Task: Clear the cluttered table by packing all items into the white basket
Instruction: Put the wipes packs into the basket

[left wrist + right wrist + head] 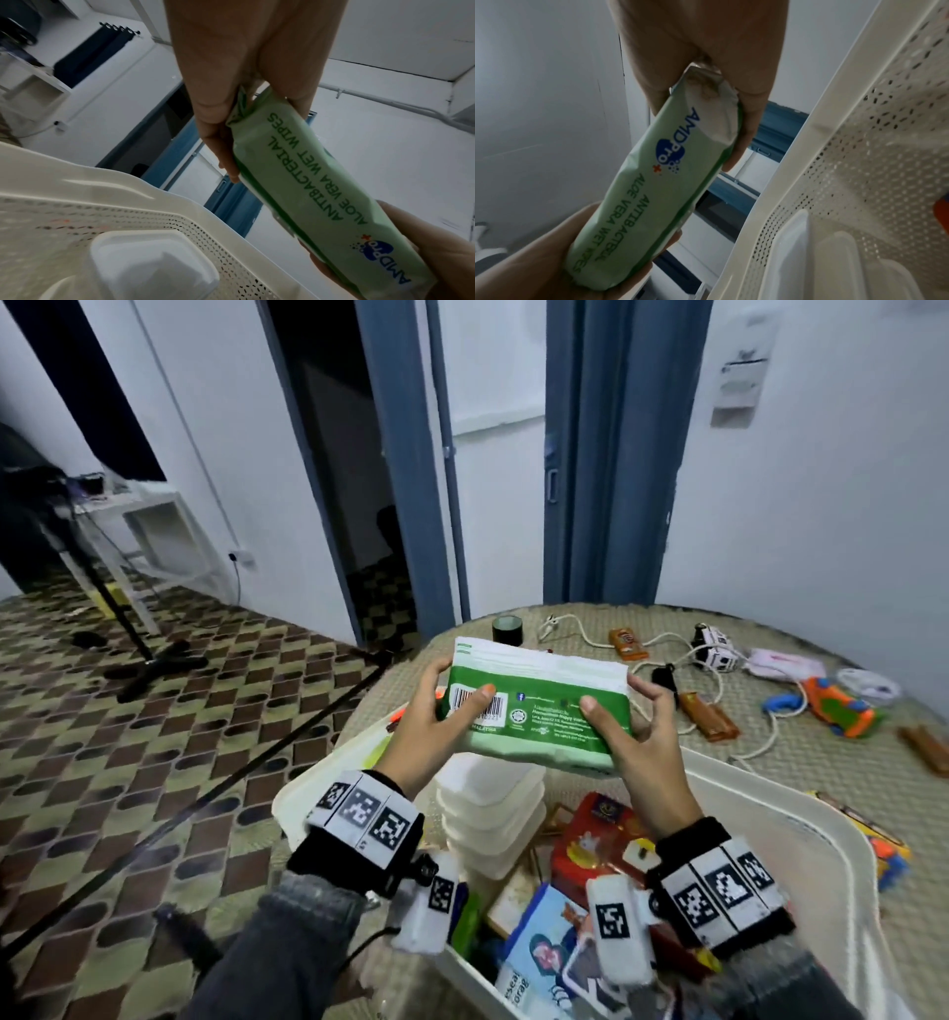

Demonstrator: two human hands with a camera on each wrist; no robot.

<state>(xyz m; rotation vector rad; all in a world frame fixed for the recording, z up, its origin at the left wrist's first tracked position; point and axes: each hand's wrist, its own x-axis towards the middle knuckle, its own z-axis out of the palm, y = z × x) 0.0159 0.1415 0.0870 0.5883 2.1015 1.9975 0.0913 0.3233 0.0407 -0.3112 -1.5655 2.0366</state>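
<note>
The left hand (418, 731) grips the left end of a green pack of wet wipes (534, 706), thumb curled onto the barcode side, fingers behind. The pack is held level in the air above the white basket (801, 819), barcode side up, clear of everything below it. The right hand (634, 737) clamps the pack's right end, thumb on the printed face and fingers curled around the far edge. Directly beneath, inside the basket, stands a stack of white food containers (493, 814), beside a red box (601, 839) and a blue packet (539, 952). Further right on the table (821, 762) lie a white cable (714, 660), brown bars (708, 716) and an orange-and-green toy (837, 706), well apart from the basket.
</note>
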